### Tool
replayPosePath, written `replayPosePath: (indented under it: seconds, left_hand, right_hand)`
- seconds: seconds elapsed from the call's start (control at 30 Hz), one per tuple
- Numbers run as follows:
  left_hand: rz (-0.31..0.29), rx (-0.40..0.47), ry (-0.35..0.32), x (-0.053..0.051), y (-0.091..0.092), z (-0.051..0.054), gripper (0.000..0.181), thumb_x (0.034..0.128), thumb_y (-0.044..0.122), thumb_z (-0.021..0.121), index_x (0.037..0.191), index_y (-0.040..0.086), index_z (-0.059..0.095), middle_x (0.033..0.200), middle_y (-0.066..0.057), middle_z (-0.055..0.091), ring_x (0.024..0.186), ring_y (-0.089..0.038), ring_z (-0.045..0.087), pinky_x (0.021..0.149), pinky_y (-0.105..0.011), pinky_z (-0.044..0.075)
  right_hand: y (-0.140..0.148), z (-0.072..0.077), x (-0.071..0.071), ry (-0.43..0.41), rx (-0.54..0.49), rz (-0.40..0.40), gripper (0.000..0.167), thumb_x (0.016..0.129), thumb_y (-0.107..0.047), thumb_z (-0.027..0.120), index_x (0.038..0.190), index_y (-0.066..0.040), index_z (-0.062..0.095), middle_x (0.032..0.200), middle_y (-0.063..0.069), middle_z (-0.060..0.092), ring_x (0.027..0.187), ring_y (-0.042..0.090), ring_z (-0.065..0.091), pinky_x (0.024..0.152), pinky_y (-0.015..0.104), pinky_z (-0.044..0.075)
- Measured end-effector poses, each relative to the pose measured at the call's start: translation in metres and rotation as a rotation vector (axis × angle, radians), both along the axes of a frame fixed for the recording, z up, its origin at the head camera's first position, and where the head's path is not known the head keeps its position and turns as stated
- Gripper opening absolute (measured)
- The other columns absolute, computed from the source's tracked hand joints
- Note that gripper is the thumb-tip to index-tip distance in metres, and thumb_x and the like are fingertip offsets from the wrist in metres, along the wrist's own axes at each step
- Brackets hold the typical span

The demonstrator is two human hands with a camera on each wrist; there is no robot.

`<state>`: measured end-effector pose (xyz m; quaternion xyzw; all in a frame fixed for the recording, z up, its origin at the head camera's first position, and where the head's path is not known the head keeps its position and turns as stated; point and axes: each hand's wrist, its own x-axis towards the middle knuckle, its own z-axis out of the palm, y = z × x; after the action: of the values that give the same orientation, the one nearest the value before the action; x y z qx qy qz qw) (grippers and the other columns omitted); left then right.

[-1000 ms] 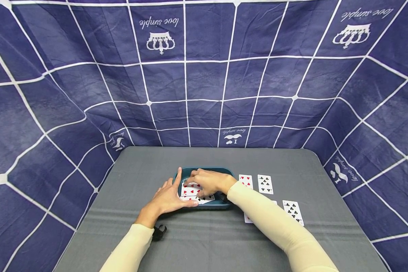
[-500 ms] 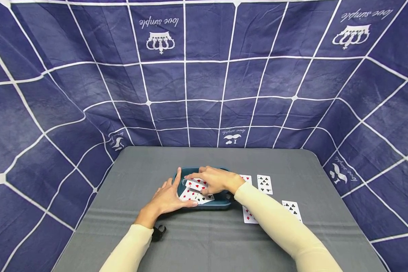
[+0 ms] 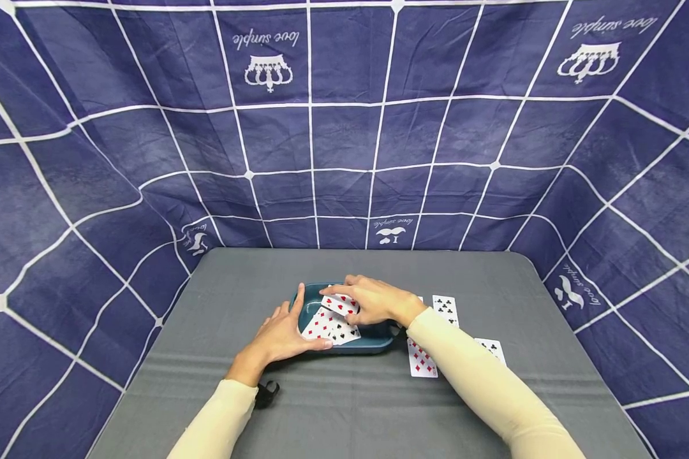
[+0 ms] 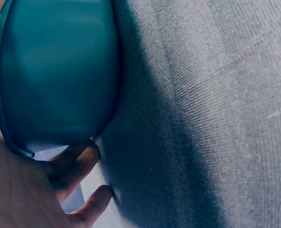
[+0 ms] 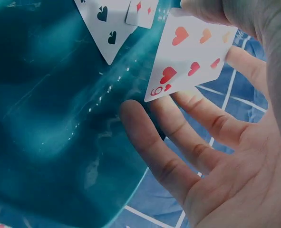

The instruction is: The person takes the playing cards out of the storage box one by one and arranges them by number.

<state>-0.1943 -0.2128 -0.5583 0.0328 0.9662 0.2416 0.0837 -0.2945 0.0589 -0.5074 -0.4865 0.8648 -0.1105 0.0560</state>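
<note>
My left hand (image 3: 278, 335) spans the left end of a teal tray (image 3: 367, 348), thumb along the near rim and index finger along the far side. In the left wrist view its fingers (image 4: 76, 173) bend against the tray's outer wall (image 4: 59, 71). My right hand (image 3: 379, 299) pinches a six of hearts (image 3: 337, 306) over the tray, raised and tilted. The right wrist view shows that card (image 5: 185, 59) between thumb and fingers of the right hand (image 5: 240, 166). Beneath it in the tray lie overlapping cards, diamonds (image 3: 319, 324) and spades (image 3: 344, 333).
Right of the tray, a diamonds card (image 3: 422, 362) and two clubs cards (image 3: 444, 307) (image 3: 492, 348) lie on the grey table (image 3: 344, 401), some partly behind the right sleeve. A blue gridded cloth (image 3: 344, 140) stands behind and at the sides.
The right hand has lifted the hearts card off the other cards, tilted it and carried it slightly right and away, uncovering diamonds and spades beneath. The left hand has stayed on the tray.
</note>
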Motion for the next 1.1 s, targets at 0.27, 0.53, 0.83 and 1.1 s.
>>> replayPosePath:
  seconds: [0.27, 0.53, 0.83, 1.1]
  left_hand:
    - [0.004, 0.025, 0.0, -0.001, -0.001, 0.001, 0.16, 0.0761, 0.092, 0.089, 0.19, 0.023, 0.001, 0.181, -0.039, 0.04, 0.166, -0.053, 0.047, 0.134, -0.078, 0.037]
    - [-0.004, -0.007, 0.007, 0.0, 0.001, 0.001, 0.161, 0.0747, 0.093, 0.088, 0.19, 0.021, 0.002, 0.177, -0.037, 0.046, 0.161, -0.05, 0.054, 0.129, -0.076, 0.043]
    - [0.002, -0.005, 0.022, 0.001, 0.001, 0.002, 0.162, 0.072, 0.097, 0.087, 0.19, 0.023, 0.003, 0.172, -0.034, 0.052, 0.155, -0.048, 0.058, 0.127, -0.075, 0.046]
    - [0.003, -0.008, 0.036, 0.003, 0.002, 0.001, 0.164, 0.0692, 0.101, 0.085, 0.19, 0.027, 0.002, 0.17, -0.033, 0.054, 0.151, -0.046, 0.06, 0.125, -0.077, 0.046]
  right_hand:
    - [0.009, 0.003, -0.004, -0.032, -0.057, -0.002, 0.075, 0.101, -0.021, 0.084, 0.172, -0.029, 0.06, 0.132, 0.01, 0.069, 0.098, 0.016, 0.066, 0.092, 0.038, 0.063]
    - [0.022, 0.006, -0.008, -0.07, -0.127, -0.016, 0.08, 0.097, -0.01, 0.085, 0.171, -0.025, 0.06, 0.135, 0.012, 0.068, 0.088, 0.016, 0.067, 0.084, 0.03, 0.059]
    - [0.038, 0.014, -0.017, -0.094, -0.136, -0.089, 0.102, 0.089, -0.005, 0.095, 0.178, -0.029, 0.049, 0.145, 0.01, 0.062, 0.093, 0.018, 0.067, 0.089, 0.031, 0.059]
    - [0.058, 0.016, -0.034, -0.06, -0.213, -0.133, 0.105, 0.084, -0.006, 0.102, 0.176, -0.017, 0.051, 0.162, 0.018, 0.054, 0.112, 0.026, 0.075, 0.108, 0.045, 0.062]
